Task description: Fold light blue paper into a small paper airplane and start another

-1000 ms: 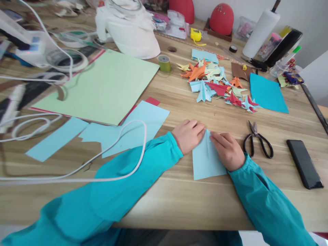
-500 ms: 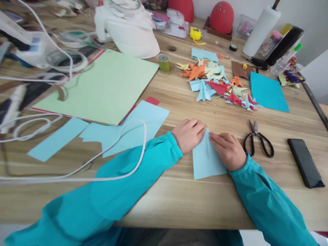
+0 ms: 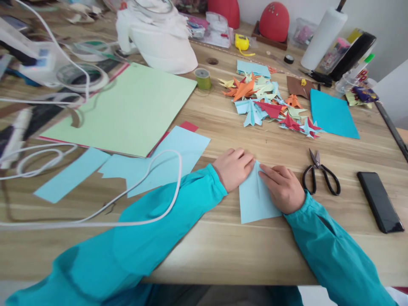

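A small sheet of light blue paper (image 3: 256, 206) lies flat on the table with its top corners folded inward to a point and a crease down its middle. My left hand (image 3: 235, 168) presses on its upper left edge, fingers curled together; the fingertips partly hide the tip. On the right folded edge, my right hand (image 3: 283, 187) lies with its fingers held together, pressing the paper down. Just right of that hand rest black-handled scissors (image 3: 321, 174), their blades slightly apart.
Several folded paper planes (image 3: 255, 95) are piled farther back, beside a blue sheet stack (image 3: 334, 114). A phone (image 3: 380, 202) lies at the right. Pale green sheets (image 3: 134, 106) and light blue offcuts (image 3: 172, 159) spread leftward. A white cable (image 3: 153, 221) loops across my left sleeve.
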`<state>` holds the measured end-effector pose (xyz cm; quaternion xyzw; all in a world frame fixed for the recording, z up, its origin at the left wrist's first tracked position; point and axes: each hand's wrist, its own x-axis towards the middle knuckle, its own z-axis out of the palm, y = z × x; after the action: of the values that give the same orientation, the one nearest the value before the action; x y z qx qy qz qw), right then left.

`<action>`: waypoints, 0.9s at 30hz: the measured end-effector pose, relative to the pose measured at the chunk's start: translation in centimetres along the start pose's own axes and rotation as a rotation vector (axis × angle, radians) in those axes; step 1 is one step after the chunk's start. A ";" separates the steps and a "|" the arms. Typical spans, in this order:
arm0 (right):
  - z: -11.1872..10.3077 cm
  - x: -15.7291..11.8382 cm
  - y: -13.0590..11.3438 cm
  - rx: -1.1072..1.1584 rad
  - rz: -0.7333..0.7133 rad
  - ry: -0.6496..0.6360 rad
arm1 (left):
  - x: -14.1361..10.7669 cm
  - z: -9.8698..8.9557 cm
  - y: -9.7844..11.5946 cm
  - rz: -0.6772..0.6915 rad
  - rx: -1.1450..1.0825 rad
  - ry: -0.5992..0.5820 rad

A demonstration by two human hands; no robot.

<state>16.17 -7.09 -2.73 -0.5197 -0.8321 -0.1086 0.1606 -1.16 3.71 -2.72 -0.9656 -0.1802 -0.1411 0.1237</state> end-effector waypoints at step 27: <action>0.2 -0.1 0.0 -0.006 -0.003 0.002 | -0.4 -1.4 0.2 -0.024 -0.111 -0.140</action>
<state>16.18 -7.13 -2.97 -0.5186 -0.8324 -0.1121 0.1597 -1.77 3.02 -1.55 -0.9762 -0.1917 -0.0847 0.0553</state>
